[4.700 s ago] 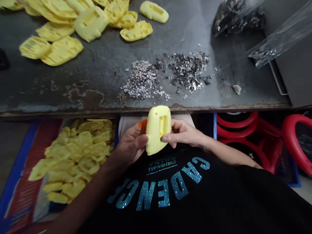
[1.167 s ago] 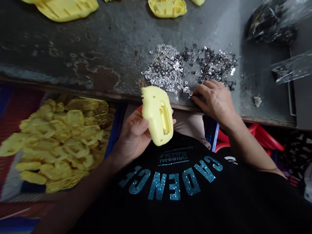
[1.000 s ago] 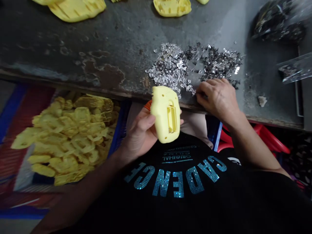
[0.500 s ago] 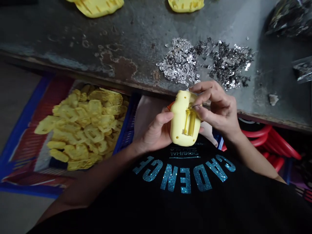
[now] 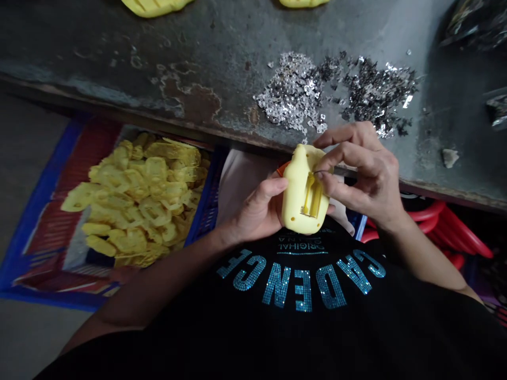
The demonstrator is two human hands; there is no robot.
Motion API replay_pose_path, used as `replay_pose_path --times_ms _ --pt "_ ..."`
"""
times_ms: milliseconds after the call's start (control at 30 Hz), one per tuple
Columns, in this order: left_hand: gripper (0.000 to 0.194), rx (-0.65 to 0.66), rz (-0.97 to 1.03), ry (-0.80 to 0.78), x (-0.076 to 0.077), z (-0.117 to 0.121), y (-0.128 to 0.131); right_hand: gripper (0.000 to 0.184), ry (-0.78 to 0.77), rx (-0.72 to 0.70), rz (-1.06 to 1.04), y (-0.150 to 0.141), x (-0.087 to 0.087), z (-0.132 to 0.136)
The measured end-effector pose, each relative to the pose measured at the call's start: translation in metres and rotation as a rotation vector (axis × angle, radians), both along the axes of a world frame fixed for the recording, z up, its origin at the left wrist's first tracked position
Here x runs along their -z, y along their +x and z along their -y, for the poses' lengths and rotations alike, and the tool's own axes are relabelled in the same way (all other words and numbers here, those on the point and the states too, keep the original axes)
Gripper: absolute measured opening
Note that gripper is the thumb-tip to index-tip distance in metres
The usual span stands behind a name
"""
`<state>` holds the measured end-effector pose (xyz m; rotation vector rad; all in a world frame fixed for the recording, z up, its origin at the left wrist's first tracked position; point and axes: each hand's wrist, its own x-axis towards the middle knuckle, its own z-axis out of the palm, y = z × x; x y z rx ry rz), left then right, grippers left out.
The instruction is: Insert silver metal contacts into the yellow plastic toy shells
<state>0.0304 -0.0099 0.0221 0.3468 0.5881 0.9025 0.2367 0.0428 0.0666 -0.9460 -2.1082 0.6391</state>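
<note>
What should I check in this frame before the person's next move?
Left hand grips the yellow part: ok.
Slot in the part faces up toward the camera: ok.
Right fingers are at the slot's upper end: ok.
Thin sliver at those fingertips, what it is: cannot tell.
Metal flakes lie on the bench, apart from the part: ok.
Blue crate of yellow parts sits beside the left forearm: ok.
</note>
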Motion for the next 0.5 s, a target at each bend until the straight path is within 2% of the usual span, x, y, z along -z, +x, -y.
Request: replay_pose_path --times_ms 133,267,400,500 --pt "0.078 -0.016 -0.012 0.028 0.006 0.001 -0.001 0.021 0.091 -0.023 0.090 0.003 -0.004 -0.002" --pt "0.071 0.012 0.023 0.053 0.011 0.001 -0.003 0.018 0.089 -0.011 0.140 0.006 -0.005 0.002" --pt "0.066 0.109 0.088 0.023 0.012 0.001 -0.005 0.016 0.083 0.029 0.041 0.010 -0.002 0.007" --pt "0.070 0.071 0.088 0.013 0.008 0.002 -0.003 0.017 0.023 0.023 -0.026 0.014 0.002 0.003"
